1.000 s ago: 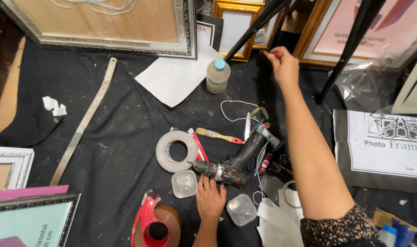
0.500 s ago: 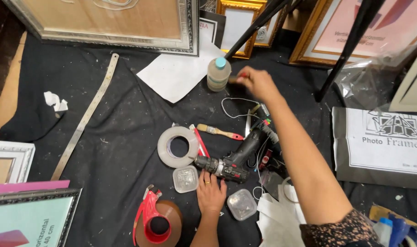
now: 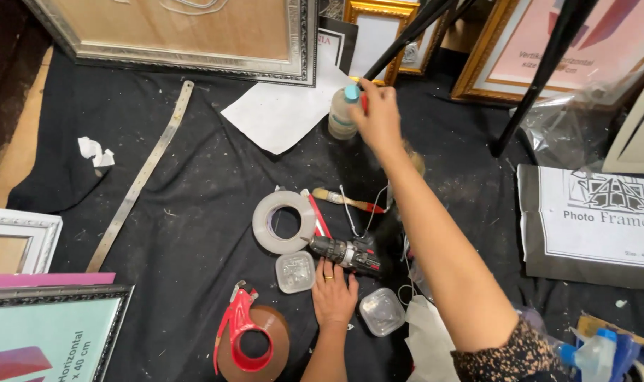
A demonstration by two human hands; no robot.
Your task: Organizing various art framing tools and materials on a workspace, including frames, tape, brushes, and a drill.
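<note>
On the black cloth: your work spreads over a dark sheet among picture frames, so small parts show up against it
Right hand: your right hand reaches far forward to the glue bottle, fingers curled by its blue cap with something small and red pinched in them; what it is I cannot tell
Glue bottle: upright at the far edge of the cloth, just beside a white paper sheet, standing so it does not spill
Left hand: your left hand lies flat and spread, holding nothing, propping you as you lean forward
Near the left hand: the cordless drill lies on its side touching your fingertips, between two clear plastic boxes
Others: a grey tape roll, a paintbrush, a red tape dispenser, and a long metal ruler well apart on the left
</note>
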